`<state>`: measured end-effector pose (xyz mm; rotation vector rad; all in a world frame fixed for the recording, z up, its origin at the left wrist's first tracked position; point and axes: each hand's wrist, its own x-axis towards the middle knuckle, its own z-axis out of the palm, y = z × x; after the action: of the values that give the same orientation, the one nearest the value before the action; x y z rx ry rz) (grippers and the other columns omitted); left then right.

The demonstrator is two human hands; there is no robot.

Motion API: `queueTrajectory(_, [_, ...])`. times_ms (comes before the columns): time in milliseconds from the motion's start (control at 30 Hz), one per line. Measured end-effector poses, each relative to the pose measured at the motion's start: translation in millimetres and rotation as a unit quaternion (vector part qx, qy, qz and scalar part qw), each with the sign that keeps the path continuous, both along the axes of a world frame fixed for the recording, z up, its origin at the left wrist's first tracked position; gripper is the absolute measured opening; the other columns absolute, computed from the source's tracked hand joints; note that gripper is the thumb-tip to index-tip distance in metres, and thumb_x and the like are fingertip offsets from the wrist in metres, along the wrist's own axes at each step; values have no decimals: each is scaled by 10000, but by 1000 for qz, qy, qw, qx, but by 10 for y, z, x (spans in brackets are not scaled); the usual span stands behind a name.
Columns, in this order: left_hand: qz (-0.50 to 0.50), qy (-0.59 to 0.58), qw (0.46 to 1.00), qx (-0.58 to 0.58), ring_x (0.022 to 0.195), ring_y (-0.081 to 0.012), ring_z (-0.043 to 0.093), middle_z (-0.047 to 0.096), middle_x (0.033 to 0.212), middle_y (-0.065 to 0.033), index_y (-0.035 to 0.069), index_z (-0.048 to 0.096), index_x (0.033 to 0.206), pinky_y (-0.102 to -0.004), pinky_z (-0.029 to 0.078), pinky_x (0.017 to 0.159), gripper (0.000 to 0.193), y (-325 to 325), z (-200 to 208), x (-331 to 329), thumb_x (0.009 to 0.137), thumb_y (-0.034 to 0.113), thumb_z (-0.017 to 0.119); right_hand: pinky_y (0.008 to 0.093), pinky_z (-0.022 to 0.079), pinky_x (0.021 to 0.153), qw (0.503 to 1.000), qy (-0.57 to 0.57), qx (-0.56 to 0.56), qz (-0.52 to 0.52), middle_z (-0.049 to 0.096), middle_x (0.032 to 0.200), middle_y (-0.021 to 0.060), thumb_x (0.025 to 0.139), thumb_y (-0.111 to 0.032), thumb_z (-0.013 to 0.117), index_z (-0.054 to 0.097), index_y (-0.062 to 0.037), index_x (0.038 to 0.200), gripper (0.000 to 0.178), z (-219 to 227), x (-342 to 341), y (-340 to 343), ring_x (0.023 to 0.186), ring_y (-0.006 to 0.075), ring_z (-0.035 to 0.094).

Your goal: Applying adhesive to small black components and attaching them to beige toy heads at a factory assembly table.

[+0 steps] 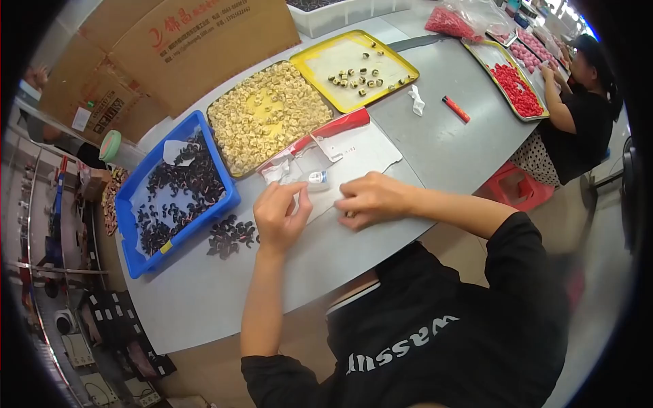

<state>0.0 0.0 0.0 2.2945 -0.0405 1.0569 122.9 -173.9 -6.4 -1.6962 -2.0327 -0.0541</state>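
Note:
My left hand (pixel 280 214) is over the near edge of a flattened white and red carton (pixel 360 149), thumb and forefinger bent toward each other in a pinch. Whatever it may hold is too small to make out. Just beyond its fingertips is a small clear bottle (pixel 317 177) with a white and blue label. To the right, my right hand (pixel 375 201) has its fingers curled in; a tiny piece may sit between the fingertips, but I cannot tell what. Small black curved pieces (pixel 232 236) lie loose on the table left of my left wrist.
A blue bin (pixel 178 240) of black pieces stands left. Beyond lie a tray of cream-yellow pieces (pixel 272 102) and a yellow-rimmed tray (pixel 320 68) with several black-and-yellow pieces. A red marker-like tube (pixel 456 109) and crumpled tissue (pixel 417 100) lie right. A co-worker (pixel 578 109) sits by a tray of red pieces (pixel 515 90).

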Motion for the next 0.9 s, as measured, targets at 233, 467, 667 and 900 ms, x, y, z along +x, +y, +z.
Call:
queueTrajectory(233, [-9,11,1000,-1,431,-99,371,427,531,-26,28,634,775,-240,267,396,78,24,-11,1,707,-2,610,315,447,523,945,-7,155,-288,569,663,108,706,-188,684,554,-35,784,216,281,1461,214,576,236,569])
queueTrajectory(467, [-13,11,1000,-7,428,-125,362,382,485,-20,43,635,761,-267,272,404,94,-1,-5,40,683,-8,620,360,458,641,922,26,26,-386,610,778,138,833,-272,554,599,-55,892,229,95,2496,377,705,280,593])
queueTrajectory(667, [-42,8,999,-10,427,-146,384,421,485,-25,48,627,748,-278,301,411,122,-6,18,24,645,-16,636,371,447,733,928,28,-21,-372,596,945,143,885,-282,478,591,-84,1020,265,221,2338,504,822,290,585])
queueTrajectory(900, [-55,7,998,-19,435,-150,420,454,497,-28,51,627,752,-275,336,420,147,17,-46,28,623,-18,640,387,299,1017,981,-14,-87,-172,330,1347,143,886,-365,482,367,-112,1295,494,287,1530,987,1237,297,326])
